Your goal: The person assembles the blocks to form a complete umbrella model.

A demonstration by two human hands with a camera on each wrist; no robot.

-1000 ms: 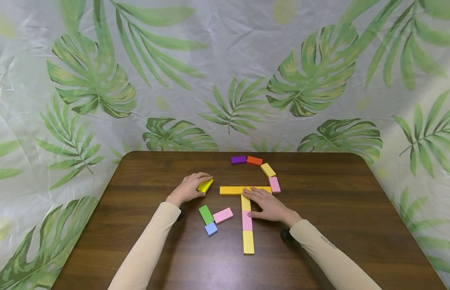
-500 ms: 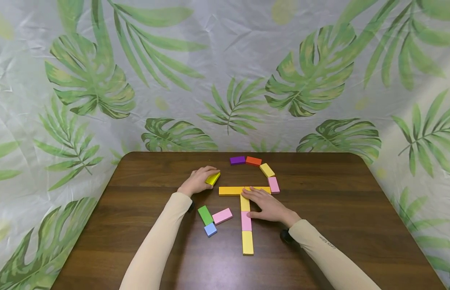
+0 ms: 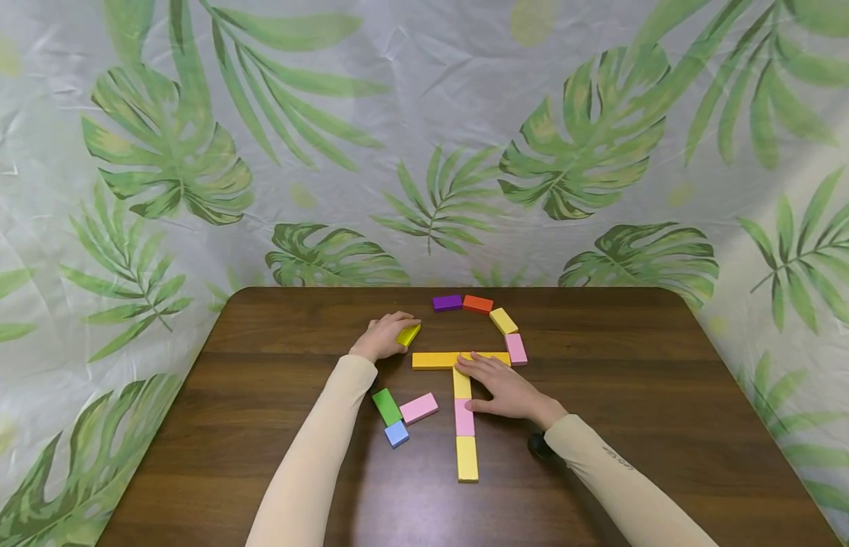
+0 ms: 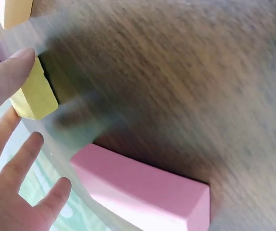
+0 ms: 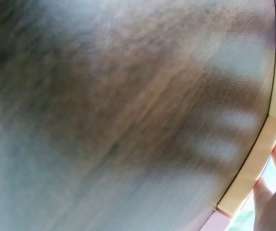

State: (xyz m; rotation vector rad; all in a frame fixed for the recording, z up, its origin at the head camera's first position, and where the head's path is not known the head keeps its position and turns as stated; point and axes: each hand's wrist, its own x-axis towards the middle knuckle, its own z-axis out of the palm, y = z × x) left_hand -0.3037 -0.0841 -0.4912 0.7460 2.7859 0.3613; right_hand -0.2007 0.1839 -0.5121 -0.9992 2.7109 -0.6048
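Placement seemed the step: our left hand (image 3: 385, 336) pinched bright-yellow block (image 3: 409, 336), right hand (image 3: 505, 389) lay outstretched; next we likely needed aligning toward purple block (image 3: 448, 303), beyond left fingers (image 4: 24, 156).

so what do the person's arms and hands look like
The left hand and right hand are bare. The long cream fabric left sleeve looks plain; the matching right sleeve carries a small dark marking, unreadable here. A small rounded black device shows at that sleeve's wrist end.
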